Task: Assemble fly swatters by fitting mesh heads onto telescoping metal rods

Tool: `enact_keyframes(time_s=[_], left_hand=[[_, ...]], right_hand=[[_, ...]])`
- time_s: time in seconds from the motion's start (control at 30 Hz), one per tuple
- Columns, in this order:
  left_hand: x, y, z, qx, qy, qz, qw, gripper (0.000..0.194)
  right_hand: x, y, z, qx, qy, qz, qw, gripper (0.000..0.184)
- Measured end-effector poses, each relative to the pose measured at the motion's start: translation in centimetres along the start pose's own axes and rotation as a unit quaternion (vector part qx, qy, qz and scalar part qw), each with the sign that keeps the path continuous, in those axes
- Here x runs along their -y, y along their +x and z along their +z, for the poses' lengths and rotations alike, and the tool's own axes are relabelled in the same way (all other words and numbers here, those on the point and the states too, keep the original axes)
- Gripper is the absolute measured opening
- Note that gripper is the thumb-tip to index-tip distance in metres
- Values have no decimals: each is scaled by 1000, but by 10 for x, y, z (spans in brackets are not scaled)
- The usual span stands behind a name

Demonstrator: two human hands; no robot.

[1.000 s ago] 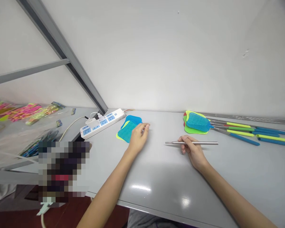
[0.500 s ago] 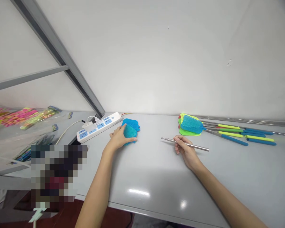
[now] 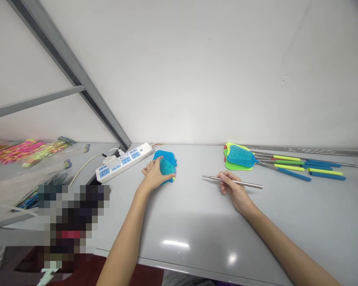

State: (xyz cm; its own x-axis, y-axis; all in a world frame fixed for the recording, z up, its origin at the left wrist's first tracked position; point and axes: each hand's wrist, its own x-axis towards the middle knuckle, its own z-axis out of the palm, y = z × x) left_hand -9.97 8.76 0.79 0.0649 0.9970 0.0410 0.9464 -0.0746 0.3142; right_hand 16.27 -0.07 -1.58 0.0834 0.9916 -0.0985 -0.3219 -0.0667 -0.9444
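My left hand grips a blue fly swatter head by its edges, thumb on the near side and fingers on the far side. Another blue swatter head lies flat just behind it, and a bit of yellow shows under the near edge. My right hand holds a thin silver metal rod above the table, its narrower end pointing left towards the swatter heads. Behind my right hand lies a pile of swatters, a blue head on top of green and red ones.
Foam grips in blue and yellow, and long metal rods, lie at the right by the wall. A white power strip with plugs stands left of my left hand. Beyond the metal frame are bagged colourful pieces.
My left hand has shifted slightly right and nearer, with the swatter head lifted or slid off the others; yellow now shows beneath. My right hand and the rod have hardly moved.
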Motion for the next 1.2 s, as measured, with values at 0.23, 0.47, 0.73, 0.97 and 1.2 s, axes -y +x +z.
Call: enact_keyframes(time_s=[0.23,0.47,0.73,0.97,1.2], left_hand=[[-5,-1,3,-12,-36,22,999,77],[-10,-2,10,-28,-19,-8,999,90],[-12,-2,7,-21,-26,6,999,88],[-17,-2,6,-80,-40,-31,995,90],[-31,-10,1,-151,-164,-18,975,83]], right_hand=[[-1,-1,2,4,-19,-5,1000,21],[0,-1,1,4,-3,2,1000,22],[1,0,2,6,-18,3,1000,21],[-1,0,0,5,-21,6,1000,21],[-1,-1,0,4,-1,9,1000,19]])
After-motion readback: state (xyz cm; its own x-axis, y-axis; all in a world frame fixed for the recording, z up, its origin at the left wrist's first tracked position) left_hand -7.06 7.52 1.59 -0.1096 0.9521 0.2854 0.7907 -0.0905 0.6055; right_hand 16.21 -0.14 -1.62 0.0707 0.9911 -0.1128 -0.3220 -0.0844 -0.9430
